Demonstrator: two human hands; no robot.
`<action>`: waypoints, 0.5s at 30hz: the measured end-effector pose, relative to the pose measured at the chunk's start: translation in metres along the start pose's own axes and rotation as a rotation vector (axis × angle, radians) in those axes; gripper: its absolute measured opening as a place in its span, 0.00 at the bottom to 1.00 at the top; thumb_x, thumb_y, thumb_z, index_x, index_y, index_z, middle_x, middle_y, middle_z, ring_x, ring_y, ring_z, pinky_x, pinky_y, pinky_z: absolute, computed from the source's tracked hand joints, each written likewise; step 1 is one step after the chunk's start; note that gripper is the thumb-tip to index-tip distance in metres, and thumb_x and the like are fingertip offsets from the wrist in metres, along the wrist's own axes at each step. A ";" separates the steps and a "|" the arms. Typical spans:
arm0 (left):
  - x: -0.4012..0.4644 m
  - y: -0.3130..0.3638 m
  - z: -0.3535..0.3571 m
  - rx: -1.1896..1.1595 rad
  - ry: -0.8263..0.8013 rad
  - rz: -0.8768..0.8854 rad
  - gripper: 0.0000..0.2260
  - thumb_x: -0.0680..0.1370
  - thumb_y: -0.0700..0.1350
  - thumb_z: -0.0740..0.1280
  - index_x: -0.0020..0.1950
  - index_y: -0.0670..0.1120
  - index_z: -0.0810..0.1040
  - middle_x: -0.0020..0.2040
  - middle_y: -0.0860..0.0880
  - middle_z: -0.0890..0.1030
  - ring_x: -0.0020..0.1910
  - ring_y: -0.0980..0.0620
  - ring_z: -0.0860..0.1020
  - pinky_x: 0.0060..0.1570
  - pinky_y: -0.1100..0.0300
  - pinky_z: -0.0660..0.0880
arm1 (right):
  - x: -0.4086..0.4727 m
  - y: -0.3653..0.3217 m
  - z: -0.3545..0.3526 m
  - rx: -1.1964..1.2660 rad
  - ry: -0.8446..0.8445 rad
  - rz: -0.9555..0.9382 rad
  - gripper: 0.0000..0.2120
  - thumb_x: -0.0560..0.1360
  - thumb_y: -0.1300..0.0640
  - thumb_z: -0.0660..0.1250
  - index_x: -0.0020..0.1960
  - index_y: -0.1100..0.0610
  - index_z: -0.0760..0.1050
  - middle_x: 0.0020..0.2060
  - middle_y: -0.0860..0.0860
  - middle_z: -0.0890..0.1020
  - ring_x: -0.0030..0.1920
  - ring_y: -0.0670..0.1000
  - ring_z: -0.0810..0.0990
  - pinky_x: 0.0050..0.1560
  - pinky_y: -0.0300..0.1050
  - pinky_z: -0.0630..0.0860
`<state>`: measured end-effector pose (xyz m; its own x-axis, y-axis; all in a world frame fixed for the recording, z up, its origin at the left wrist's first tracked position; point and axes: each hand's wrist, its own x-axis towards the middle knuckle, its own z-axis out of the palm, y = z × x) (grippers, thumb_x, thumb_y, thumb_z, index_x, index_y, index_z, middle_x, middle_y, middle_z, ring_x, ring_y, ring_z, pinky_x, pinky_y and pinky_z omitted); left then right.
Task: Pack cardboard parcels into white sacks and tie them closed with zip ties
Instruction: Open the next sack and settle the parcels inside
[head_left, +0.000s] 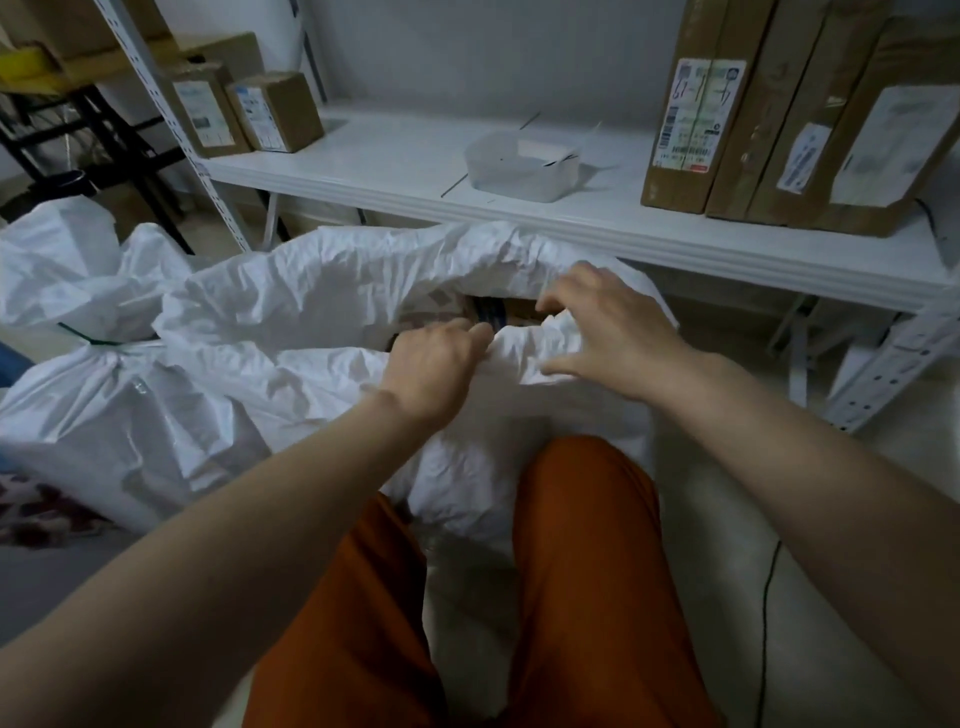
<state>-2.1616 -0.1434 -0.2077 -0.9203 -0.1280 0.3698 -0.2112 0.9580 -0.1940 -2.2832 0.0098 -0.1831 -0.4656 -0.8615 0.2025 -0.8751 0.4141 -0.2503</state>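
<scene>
A big white sack (311, 291) stands open in front of my knees, below the shelf edge. Through its mouth I see the top of a cardboard parcel (511, 310) inside. My left hand (436, 364) grips the near rim of the sack, fingers curled into the fabric. My right hand (608, 332) has its fingers hooked over a bunched fold of the same rim, just to the right of the left hand. A second white sack (104, 405) lies at the left, its neck closed with a green zip tie (91, 339).
A white shelf (415, 171) runs across the back, carrying a clear tub (519, 166) with zip ties, two small boxes (244, 111) at the left and tall flat cartons (789, 114) at the right. A metal rack post (171, 124) stands on the left. My orange trousers (571, 571) fill the foreground.
</scene>
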 end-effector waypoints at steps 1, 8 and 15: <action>-0.003 0.000 0.002 -0.028 0.040 0.010 0.09 0.67 0.32 0.69 0.38 0.44 0.73 0.32 0.47 0.75 0.28 0.44 0.75 0.24 0.64 0.48 | 0.002 -0.006 0.003 -0.151 0.003 -0.023 0.27 0.67 0.49 0.75 0.61 0.54 0.70 0.58 0.51 0.70 0.60 0.52 0.68 0.51 0.48 0.73; -0.016 0.003 -0.007 -0.113 -0.144 -0.111 0.19 0.69 0.41 0.72 0.57 0.45 0.71 0.54 0.46 0.72 0.54 0.45 0.72 0.42 0.56 0.72 | 0.012 -0.011 0.062 -0.400 0.163 -0.203 0.05 0.70 0.69 0.62 0.42 0.61 0.73 0.37 0.57 0.75 0.36 0.58 0.76 0.28 0.44 0.61; -0.034 -0.066 -0.016 -0.047 -0.575 -0.196 0.15 0.74 0.43 0.68 0.60 0.47 0.72 0.55 0.45 0.76 0.51 0.43 0.77 0.45 0.51 0.74 | 0.014 0.018 0.068 -0.511 0.267 -0.315 0.07 0.67 0.70 0.67 0.41 0.61 0.73 0.36 0.58 0.74 0.31 0.57 0.73 0.20 0.42 0.64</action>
<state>-2.1110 -0.1984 -0.1928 -0.8992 -0.4081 -0.1576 -0.3915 0.9115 -0.1264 -2.2966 -0.0142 -0.2492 -0.1357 -0.8890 0.4373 -0.8969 0.2978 0.3271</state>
